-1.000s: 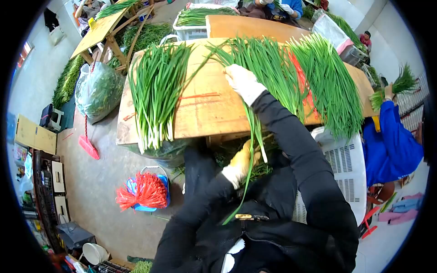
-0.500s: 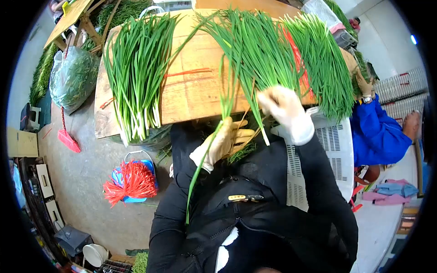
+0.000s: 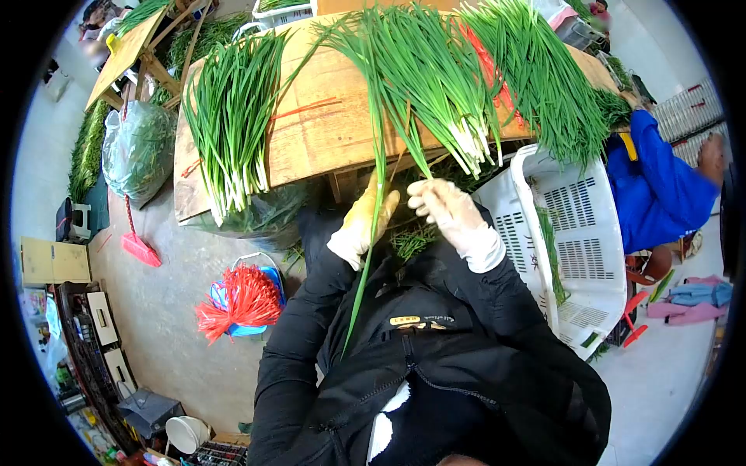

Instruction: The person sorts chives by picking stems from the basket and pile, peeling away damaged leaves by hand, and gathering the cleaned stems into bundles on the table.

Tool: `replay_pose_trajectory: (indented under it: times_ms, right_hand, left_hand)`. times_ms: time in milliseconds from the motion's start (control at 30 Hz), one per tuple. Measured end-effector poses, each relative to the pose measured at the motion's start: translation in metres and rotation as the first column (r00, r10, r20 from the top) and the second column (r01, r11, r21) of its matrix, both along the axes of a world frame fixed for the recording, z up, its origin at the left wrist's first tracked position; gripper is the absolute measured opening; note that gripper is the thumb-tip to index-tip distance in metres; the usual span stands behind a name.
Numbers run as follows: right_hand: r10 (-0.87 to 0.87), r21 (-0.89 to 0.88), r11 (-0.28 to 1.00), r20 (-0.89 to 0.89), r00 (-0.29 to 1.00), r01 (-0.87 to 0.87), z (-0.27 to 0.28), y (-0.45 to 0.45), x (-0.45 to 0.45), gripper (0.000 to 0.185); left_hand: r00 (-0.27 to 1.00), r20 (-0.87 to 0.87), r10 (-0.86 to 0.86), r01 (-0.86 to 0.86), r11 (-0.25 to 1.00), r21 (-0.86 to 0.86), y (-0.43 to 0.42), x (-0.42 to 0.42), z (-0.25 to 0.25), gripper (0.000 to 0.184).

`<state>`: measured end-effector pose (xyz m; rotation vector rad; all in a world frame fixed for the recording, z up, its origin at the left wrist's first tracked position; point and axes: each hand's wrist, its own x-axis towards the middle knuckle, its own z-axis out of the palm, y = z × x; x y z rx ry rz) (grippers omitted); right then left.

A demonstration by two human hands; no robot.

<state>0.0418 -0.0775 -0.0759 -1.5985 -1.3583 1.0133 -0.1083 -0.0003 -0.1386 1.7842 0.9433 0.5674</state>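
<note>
My left hand (image 3: 364, 221), in a pale glove, is closed on a few long garlic chives (image 3: 378, 140). One leaf hangs below it across my jacket. My right hand (image 3: 454, 216), also gloved, has its fingertips pinched at the white end of a chive stalk (image 3: 418, 151) that slants down from the table. Just beyond my hands, a loose pile of garlic chives (image 3: 443, 85) lies with its white ends toward me. A chive bundle (image 3: 237, 124) lies on the left of the wooden table (image 3: 326, 132), another bundle (image 3: 536, 85) on the right.
Red strips (image 3: 489, 66) lie between the piles, and thin red ties (image 3: 307, 107) on the table. A white crate (image 3: 579, 233) stands at my right, beside a person's blue sleeve (image 3: 653, 186). Left on the floor are a bucket with red strips (image 3: 241, 303) and a filled plastic bag (image 3: 140, 151).
My right hand has moved down and left, away from the middle pile, to the slanting stalk's end. My left hand still holds chives. The view has shifted, showing more of the white crate.
</note>
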Motion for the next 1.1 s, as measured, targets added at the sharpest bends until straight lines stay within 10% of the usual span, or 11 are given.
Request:
replay_pose_trajectory:
  times_ms: [167, 233, 300, 367, 433, 533, 767, 833, 900, 967, 1100]
  right_hand:
    - [0.11, -0.186, 0.98, 0.214, 0.97, -0.07, -0.009, 0.018, -0.005, 0.041]
    - [0.042, -0.243, 0.966, -0.171, 0.984, -0.083, -0.032, 0.024, 0.008, 0.033]
    - [0.084, -0.201, 0.963, -0.402, 0.912, -0.177, -0.019, 0.02, 0.022, 0.028]
    - [0.182, -0.106, 0.952, -0.555, 0.811, -0.287, -0.023, 0.015, 0.038, 0.032]
    - [0.221, -0.087, 0.941, -0.574, 0.789, -0.327, -0.022, 0.013, 0.045, 0.034]
    - [0.33, -0.041, 0.91, -0.528, 0.783, -0.412, -0.014, 0.01, 0.039, 0.032]
    - [0.388, -0.009, 0.921, -0.021, 0.921, -0.389, -0.004, -0.01, 0.012, 0.022]
    - [0.59, -0.152, 0.802, 0.059, 0.805, -0.577, 0.007, -0.03, 0.01, 0.025]
    - [0.633, -0.371, 0.765, 0.585, 0.508, -0.526, 0.011, -0.044, 0.024, 0.032]
    - [0.597, -0.518, 0.801, 0.656, 0.462, -0.3, 0.018, -0.036, 0.043, 0.039]
    - [0.147, -0.198, 0.98, 0.793, 0.591, 0.021, 0.034, 0.003, 0.032, 0.042]
  left_hand:
    - [0.945, -0.326, 0.038, 0.01, 0.99, 0.144, -0.016, 0.022, 0.005, 0.086]
    - [0.874, -0.46, -0.155, 0.18, 0.984, 0.011, -0.016, 0.015, 0.028, 0.094]
    - [0.901, 0.079, -0.427, 0.434, 0.894, -0.112, -0.004, -0.009, 0.029, 0.1]
    - [0.887, 0.314, -0.338, 0.449, 0.789, -0.418, 0.004, -0.03, 0.041, 0.084]
    - [0.905, 0.363, -0.222, 0.383, 0.798, -0.466, 0.012, -0.039, 0.053, 0.052]
    - [0.9, 0.434, 0.039, 0.27, 0.732, -0.626, 0.013, -0.021, 0.044, 0.053]
    - [0.732, 0.567, 0.378, 0.214, 0.662, -0.718, 0.014, 0.016, 0.012, 0.023]
    - [0.655, 0.596, 0.464, 0.173, 0.676, -0.716, 0.027, 0.005, 0.007, 0.03]
    - [0.647, 0.602, 0.468, 0.227, 0.636, -0.738, 0.032, -0.004, 0.011, 0.031]
    - [0.655, 0.589, 0.473, 0.219, 0.627, -0.747, 0.03, -0.007, 0.011, 0.036]
    - [0.76, 0.42, 0.496, 0.205, 0.43, -0.879, 0.021, 0.001, 0.016, 0.042]
